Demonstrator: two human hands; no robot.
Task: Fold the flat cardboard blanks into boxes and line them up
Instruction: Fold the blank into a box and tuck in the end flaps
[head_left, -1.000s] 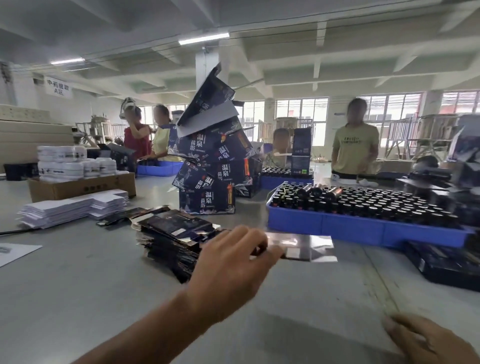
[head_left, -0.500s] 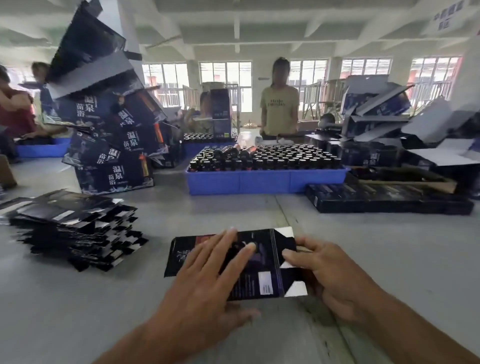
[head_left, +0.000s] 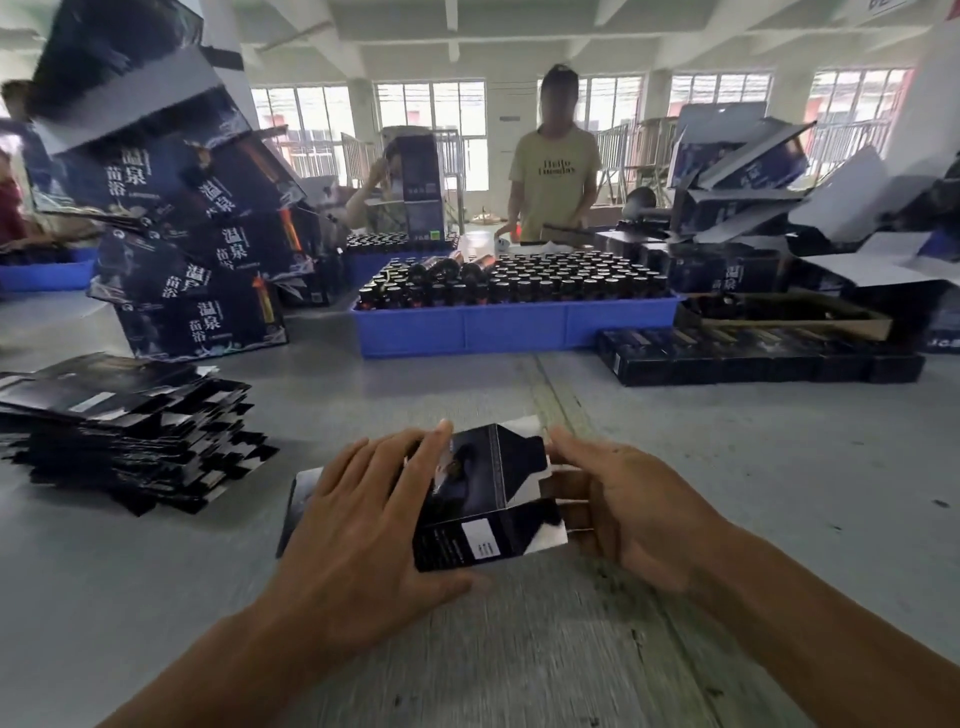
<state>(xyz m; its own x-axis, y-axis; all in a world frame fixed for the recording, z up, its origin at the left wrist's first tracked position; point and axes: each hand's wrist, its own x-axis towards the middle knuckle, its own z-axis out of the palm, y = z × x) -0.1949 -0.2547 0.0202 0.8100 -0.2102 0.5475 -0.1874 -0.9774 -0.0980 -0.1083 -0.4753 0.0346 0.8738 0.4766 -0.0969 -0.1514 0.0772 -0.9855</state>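
Dark printed cardboard blank (head_left: 480, 499), partly opened into a box shape, sits between both hands on grey tabletop (head_left: 727, 493). Left hand (head_left: 358, 525) lies flat over it, fingers straight. Right hand (head_left: 628, 514) grips its end flaps, fingers curled.

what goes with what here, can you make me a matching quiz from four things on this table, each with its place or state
Things:
1. stack of flat blanks
2. blue tray of bottles
3. half-opened blank
4. leaning pile of folded boxes

Places or states:
A. between the left hand and right hand
B. far left, tall and tilted
C. middle of the table, far side
D. near left, lying low

Pairs: 1-D, 2-C, 3-A, 4-B
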